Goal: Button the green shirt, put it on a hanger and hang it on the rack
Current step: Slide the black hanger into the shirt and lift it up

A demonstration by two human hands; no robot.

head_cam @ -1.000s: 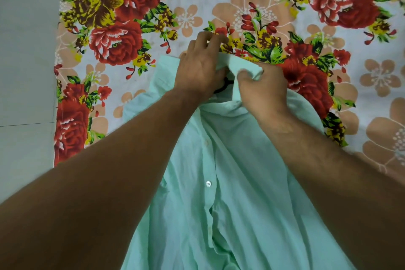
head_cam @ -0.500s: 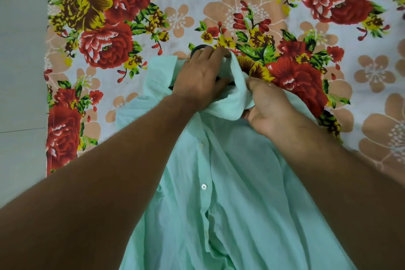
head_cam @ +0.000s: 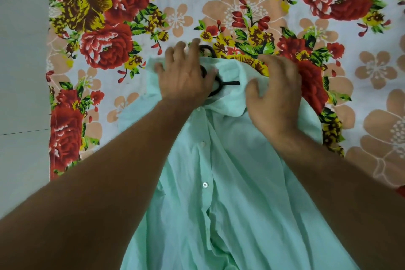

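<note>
A pale green shirt point(head_cam: 236, 182) lies front-up on the flowered sheet, its placket closed with white buttons down the middle. A black hanger point(head_cam: 221, 84) sits inside the collar; its hook curls out past the collar's top edge and a short bar shows in the neck opening. My left hand point(head_cam: 186, 76) presses on the left side of the collar, its fingers over the hanger's neck. My right hand point(head_cam: 276, 94) grips the right side of the collar and shoulder cloth. The rest of the hanger is hidden under the shirt.
The flowered bedsheet point(head_cam: 241, 6) covers the surface all around the shirt. A bare grey floor point(head_cam: 22, 72) runs along the left edge of the sheet. No rack is in view.
The collar has been pulled back and apart, so the black hanger's hook and neck now show. My right hand has shifted right onto the shoulder side of the collar.
</note>
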